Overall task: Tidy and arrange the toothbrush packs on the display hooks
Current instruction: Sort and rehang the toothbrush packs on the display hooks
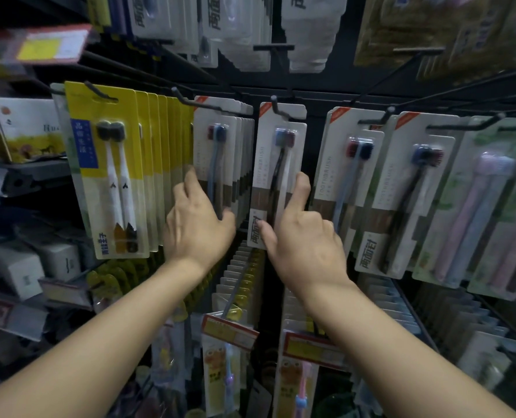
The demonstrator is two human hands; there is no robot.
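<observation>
Hanging from black hooks [276,108], toothbrush packs [277,176] fill shop display.

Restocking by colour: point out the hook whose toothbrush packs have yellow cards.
The leftmost hook's yellow packs, just left of the left hand; the other hooks in that row carry white-carded packs.

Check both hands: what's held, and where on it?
Left hand grips the lower part of the front grey-white pack on its hook, fingers round its edges. Right hand pinches the next hook's pack by its lower edges, thumb left, forefinger right.
</observation>
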